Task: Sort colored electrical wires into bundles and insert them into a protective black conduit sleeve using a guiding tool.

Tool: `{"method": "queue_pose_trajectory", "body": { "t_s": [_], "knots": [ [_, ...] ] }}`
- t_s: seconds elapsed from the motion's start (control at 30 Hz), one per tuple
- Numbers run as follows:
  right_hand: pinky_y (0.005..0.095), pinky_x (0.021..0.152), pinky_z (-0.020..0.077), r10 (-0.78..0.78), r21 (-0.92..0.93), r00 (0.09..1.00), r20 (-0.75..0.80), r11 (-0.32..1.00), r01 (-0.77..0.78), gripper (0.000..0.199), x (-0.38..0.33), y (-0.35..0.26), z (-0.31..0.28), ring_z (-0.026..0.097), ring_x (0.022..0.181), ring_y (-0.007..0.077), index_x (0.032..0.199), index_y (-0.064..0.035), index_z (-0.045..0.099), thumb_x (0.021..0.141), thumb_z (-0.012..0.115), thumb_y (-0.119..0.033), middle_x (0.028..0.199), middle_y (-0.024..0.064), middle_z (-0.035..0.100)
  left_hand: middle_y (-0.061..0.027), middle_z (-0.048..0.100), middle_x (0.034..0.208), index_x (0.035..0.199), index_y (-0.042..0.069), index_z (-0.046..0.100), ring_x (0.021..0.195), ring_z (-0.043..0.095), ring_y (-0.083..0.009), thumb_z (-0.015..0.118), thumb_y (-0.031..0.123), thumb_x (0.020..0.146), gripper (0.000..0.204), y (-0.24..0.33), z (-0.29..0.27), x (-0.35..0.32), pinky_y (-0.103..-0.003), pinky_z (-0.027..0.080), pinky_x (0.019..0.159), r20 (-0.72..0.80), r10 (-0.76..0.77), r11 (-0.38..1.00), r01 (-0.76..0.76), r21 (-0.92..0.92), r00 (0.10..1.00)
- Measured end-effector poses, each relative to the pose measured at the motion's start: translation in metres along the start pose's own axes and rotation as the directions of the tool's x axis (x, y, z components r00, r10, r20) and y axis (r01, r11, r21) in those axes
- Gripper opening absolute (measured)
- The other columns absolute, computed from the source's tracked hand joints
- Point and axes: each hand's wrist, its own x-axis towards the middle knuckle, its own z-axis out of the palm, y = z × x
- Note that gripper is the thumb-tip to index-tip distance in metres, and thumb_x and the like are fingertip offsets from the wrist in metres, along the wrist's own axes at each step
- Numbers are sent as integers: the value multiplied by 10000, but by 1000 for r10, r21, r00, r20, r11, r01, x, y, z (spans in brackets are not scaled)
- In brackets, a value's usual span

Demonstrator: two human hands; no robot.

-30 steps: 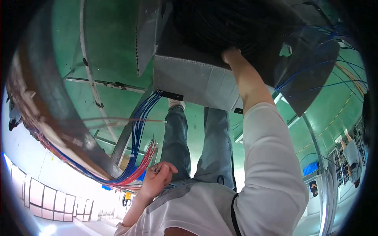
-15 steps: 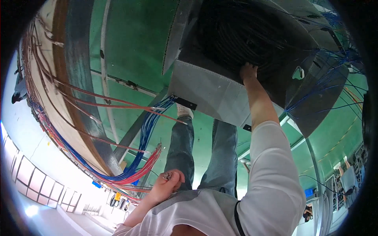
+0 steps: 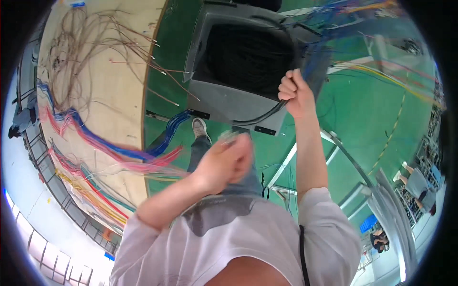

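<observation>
My right hand (image 3: 293, 93) is raised and closed around a thin black cable (image 3: 265, 114). The cable curves down from my fist along the front wall of a grey bin (image 3: 224, 97). The bin is full of coiled black cables (image 3: 248, 57). My left hand (image 3: 224, 162) is lifted in front of my chest, blurred by motion, fingers curled. Something pale shows at its fingertips, too blurred to identify. My legs and one shoe (image 3: 199, 127) stand on the green floor (image 3: 362, 109) beside the bin.
A wooden board (image 3: 105, 90) on the left carries loose brown wires and bundles of blue, pink and yellow wires (image 3: 95, 143) along its edge. Metal frame rails (image 3: 343, 157) run at the right. Other people (image 3: 416, 182) stand far right.
My right hand has come out of the bin, pulling a black cable up with it. My left hand has risen from the wire bundles to chest height. The view has swung toward the board.
</observation>
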Motion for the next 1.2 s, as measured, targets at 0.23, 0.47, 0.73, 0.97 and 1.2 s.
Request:
{"method": "queue_pose_trajectory", "body": {
  "t_s": [0.23,0.47,0.73,0.97,1.2],
  "knots": [
    [191,404,287,-207,533,896,393,846,-38,236,-111,-70,149,286,430,73,725,-43,382,879,374,-221,521,-26,279,34,372,548,737,41,530,532,363,-50,404,237,879,273,25,18,-42,-207,299,484,184,904,56,-534,844,387],
    [206,425,315,-550,538,759,349,780,318,197,-167,-43,219,319,457,81,693,-63,362,851,428,-159,533,-15,307,37,372,563,702,51,485,490,305,-34,362,242,894,297,26,36,-136,-179,259,445,291,502,493,-546,677,815],
    [217,469,319,-434,166,821,370,901,401,189,-201,94,269,307,465,67,669,-49,404,843,441,-115,524,-27,284,27,389,593,722,33,494,574,343,-53,395,233,886,277,12,-7,-197,-202,306,522,362,572,542,-670,507,737],
    [219,426,320,-600,540,641,478,777,324,203,-250,73,294,319,439,91,638,-57,363,838,381,-81,506,-6,304,23,455,639,806,15,556,555,366,-36,420,310,870,331,-6,-30,-202,-184,308,496,576,581,243,-797,552,576],
    [263,594,386,-698,-280,618,363,550,787,191,-236,167,313,423,557,137,719,-17,457,825,439,-175,704,65,466,24,451,567,740,53,525,437,326,-31,384,350,876,355,-6,-18,-242,-176,238,372,457,506,518,-682,516,731]
  ]
}}
